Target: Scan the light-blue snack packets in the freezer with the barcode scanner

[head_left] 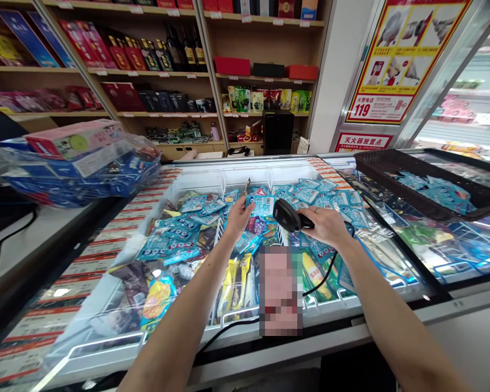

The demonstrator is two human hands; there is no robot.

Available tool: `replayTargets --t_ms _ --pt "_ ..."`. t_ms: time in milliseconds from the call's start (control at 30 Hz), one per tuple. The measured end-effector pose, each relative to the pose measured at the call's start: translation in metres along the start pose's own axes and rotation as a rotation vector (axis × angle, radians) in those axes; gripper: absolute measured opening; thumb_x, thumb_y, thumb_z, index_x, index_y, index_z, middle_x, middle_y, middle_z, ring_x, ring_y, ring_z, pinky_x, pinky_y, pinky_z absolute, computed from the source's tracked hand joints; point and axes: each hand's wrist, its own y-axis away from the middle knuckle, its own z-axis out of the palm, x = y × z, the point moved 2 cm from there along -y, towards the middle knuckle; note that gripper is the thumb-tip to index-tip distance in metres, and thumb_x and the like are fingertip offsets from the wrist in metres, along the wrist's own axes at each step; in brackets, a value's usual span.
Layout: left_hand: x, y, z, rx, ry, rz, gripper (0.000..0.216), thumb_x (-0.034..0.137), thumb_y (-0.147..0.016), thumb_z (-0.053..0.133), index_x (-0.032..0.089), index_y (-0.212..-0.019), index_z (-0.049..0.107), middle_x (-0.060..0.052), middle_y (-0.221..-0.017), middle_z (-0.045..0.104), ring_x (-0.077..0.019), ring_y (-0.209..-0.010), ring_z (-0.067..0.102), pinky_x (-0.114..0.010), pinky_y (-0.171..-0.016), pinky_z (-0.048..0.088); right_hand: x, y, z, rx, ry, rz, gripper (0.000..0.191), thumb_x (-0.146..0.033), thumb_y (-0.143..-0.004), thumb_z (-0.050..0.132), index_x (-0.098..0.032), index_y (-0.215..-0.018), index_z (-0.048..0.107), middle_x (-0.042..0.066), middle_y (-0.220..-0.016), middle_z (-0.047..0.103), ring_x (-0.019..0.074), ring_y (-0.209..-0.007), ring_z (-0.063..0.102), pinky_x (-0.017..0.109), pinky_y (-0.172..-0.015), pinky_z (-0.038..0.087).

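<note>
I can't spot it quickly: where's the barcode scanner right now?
In the head view the scanner is right of centre, in the right hand over the open freezer, aimed at a blue packet in the left hand.

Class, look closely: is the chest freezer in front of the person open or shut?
Open: the white chest freezer has no lid over the packets where both hands reach in.

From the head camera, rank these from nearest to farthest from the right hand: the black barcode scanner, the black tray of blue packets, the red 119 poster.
1. Black barcode scanner: held in the right hand.
2. Black tray: to the right, resting on the freezer top.
3. Red 119 poster: up on the wall, behind the tray.
</note>
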Motion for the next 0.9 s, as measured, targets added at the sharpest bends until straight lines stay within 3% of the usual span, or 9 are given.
replayTargets --t_ms 900 --pt "0.0003 -0.0012 -0.0013 0.068 -0.069 -0.021 0.023 0.036 -0.082 0.052 0.02 -0.099 0.053 0.0 -0.082 0.055 -0.0119 -0.073 0.049 -0.023 -0.068 0.04 0.0025 0.0003 -0.0006 -0.05 0.007 0.039 0.036 -0.038 -0.081 0.056 -0.026 -0.115 0.057 0.003 -0.095 0.068 0.0189 -0.084 0.063 0.025 -0.062 0.036"
